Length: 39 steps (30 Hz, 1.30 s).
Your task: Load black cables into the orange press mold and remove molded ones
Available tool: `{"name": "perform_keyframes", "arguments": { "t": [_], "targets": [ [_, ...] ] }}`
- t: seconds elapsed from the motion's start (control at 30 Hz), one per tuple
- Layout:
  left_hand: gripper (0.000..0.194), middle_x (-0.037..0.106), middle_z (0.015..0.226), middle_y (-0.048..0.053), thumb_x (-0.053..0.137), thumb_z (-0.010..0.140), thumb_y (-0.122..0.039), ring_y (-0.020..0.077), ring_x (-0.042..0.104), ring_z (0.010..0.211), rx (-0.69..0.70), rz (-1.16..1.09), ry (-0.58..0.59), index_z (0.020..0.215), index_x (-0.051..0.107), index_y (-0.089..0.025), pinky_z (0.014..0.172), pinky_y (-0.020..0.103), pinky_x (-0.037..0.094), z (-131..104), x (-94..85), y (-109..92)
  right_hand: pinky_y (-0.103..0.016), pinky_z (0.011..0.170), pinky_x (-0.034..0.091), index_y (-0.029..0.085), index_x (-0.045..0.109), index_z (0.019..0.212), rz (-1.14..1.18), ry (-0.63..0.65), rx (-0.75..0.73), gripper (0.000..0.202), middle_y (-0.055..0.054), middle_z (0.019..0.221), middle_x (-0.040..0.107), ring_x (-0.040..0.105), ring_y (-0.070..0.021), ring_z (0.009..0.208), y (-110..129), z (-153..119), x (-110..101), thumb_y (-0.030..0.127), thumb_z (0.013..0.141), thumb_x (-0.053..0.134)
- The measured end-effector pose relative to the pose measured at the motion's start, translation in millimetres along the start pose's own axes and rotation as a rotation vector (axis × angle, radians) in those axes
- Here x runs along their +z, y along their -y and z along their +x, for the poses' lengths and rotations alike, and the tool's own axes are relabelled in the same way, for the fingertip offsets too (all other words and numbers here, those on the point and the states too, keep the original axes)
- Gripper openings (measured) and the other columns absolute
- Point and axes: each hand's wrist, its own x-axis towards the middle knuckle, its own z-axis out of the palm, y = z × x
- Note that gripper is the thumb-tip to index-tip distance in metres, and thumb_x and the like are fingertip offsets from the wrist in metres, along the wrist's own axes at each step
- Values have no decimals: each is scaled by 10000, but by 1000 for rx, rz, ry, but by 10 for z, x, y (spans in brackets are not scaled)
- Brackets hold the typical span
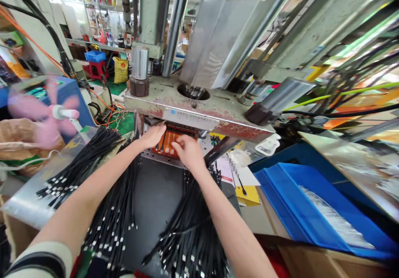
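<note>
Both my hands reach under the press plate (199,114), at an orange mould (171,139) with light connector pieces in its slots. At the mould's left edge, my left hand (154,136) has its fingers held together, with a short black cable (163,141) just below the fingertips. My right hand (188,151) is closed in a pinch over the right part of the mould; what lies between its fingers is hidden. Bundles of black cables with metal-tipped ends lie close by: one (190,228) below my right hand, another (109,224) beside my left forearm.
A further cable bundle (81,161) rests on a plastic sheet at left, near a spinning pink fan (51,111). Blue trays (289,203) stand at right. Steel guide posts (139,64) rise from the press plate. A dark mat (152,203) lies between the bundles.
</note>
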Motion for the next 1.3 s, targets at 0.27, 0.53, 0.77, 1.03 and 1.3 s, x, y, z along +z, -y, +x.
{"name": "perform_keyframes", "arguments": {
  "t": [0.27,0.53,0.77,1.03,1.3],
  "targets": [
    [448,675,1008,184,473,890,-522,350,650,980,-402,239,41,946,667,-122,779,436,527,-1080,-3,309,-418,614,489,259,611,535,-330,274,649,444,-132,593,668,677,-331,631,-1578,-1596,-415,591,809,498],
    [287,715,868,167,466,858,-309,323,688,912,-556,-8,58,855,696,-137,820,426,518,-927,-33,536,-381,646,495,253,661,628,-141,79,664,337,-103,662,707,694,-288,670,-1492,-1537,-172,526,771,523],
    [389,713,892,70,475,851,-353,149,654,738,-410,-486,-92,1103,652,-115,693,250,522,-1139,-251,608,-385,728,495,223,668,929,-78,58,633,314,-79,803,748,712,-294,803,-1375,-1477,-85,476,792,541],
    [283,626,707,15,589,833,-381,107,552,581,-116,-819,-29,942,693,-141,556,215,442,-1093,-651,-35,-379,738,490,163,635,1151,-404,41,584,373,-142,895,737,703,-299,868,-792,-1332,-257,401,922,460],
    [255,641,725,8,625,814,-370,94,564,532,-49,-1014,185,970,691,-179,530,210,457,-854,-636,-443,-331,770,489,192,693,898,-228,112,596,181,-94,870,744,705,-253,891,-873,-1389,-241,314,900,559]
  ]
}}
